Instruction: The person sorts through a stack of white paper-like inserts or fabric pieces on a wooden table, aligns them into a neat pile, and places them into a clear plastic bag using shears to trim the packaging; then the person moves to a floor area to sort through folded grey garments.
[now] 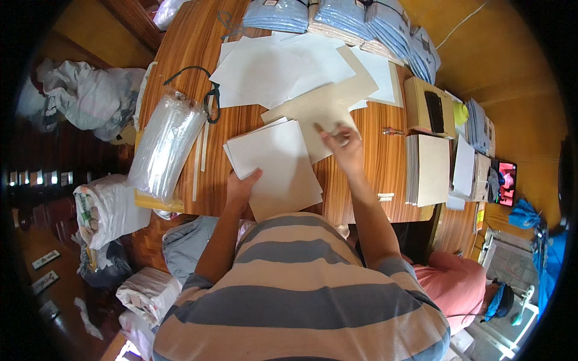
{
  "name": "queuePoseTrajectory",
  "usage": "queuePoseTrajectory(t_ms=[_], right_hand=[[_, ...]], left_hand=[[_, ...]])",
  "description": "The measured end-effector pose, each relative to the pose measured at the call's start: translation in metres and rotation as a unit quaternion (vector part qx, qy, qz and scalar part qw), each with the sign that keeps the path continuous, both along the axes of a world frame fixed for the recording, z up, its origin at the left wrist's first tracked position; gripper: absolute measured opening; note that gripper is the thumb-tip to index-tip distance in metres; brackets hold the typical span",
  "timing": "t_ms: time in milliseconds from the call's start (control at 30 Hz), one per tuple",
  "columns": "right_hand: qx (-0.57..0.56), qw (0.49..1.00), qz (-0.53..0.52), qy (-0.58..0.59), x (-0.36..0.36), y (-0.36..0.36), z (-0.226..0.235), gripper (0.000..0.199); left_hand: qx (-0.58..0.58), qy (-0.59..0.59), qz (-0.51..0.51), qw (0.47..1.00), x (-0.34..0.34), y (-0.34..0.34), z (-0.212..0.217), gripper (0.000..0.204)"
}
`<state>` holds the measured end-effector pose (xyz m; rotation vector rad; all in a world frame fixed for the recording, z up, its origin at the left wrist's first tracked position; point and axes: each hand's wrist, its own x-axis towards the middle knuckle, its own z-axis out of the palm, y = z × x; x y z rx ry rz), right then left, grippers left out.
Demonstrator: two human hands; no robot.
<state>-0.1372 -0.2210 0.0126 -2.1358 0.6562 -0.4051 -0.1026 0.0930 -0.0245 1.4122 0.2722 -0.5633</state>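
My left hand (pixel 242 185) grips the near left edge of a stack of pale card sheets (pixel 278 161) lying on the wooden table (pixel 186 48), thumb on top. My right hand (pixel 342 146) rests on a tan card sheet (pixel 319 108) just beyond the stack, fingers pinching its edge. Loose white paper sheets (pixel 271 69) are spread behind the tan card.
A roll of clear plastic bags (pixel 165 144) lies at the left with black scissors (pixel 211 99) beside it. Folded blue shirts (pixel 349 18) line the far edge. A stack of card boards (pixel 428 169) and a box (pixel 424 105) stand at the right. Filled bags (pixel 108 210) sit on the floor.
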Motion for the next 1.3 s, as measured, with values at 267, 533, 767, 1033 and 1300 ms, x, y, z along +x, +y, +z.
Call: queuePoseTrajectory(t_ms=[267,533,767,1033,1300], right_hand=[[0.029,0.983,0.085,0.157,0.033,-0.059,0.013,0.04],[-0.279,0.838,0.423,-0.203,-0.028,0.026,0.156,0.02],[-0.21,0.705,0.667,0.117,-0.042,0.045,0.069,0.029],[0.005,0.933,0.35,0.084,0.239,-0.018,0.044,0.076],[-0.394,0.877,0.228,0.156,0.39,-0.016,-0.03,0.078]], left_hand=[[0.004,-0.013,-0.002,1.0,-0.005,-0.01,0.005,0.051],[-0.204,0.172,0.075,0.961,-0.008,0.004,0.028,0.088],[-0.113,0.058,-0.028,0.991,-0.003,0.013,0.007,0.067],[0.135,0.038,-0.082,0.987,-0.001,0.01,0.008,0.047],[0.127,0.078,-0.043,0.988,0.011,0.002,0.035,0.052]])
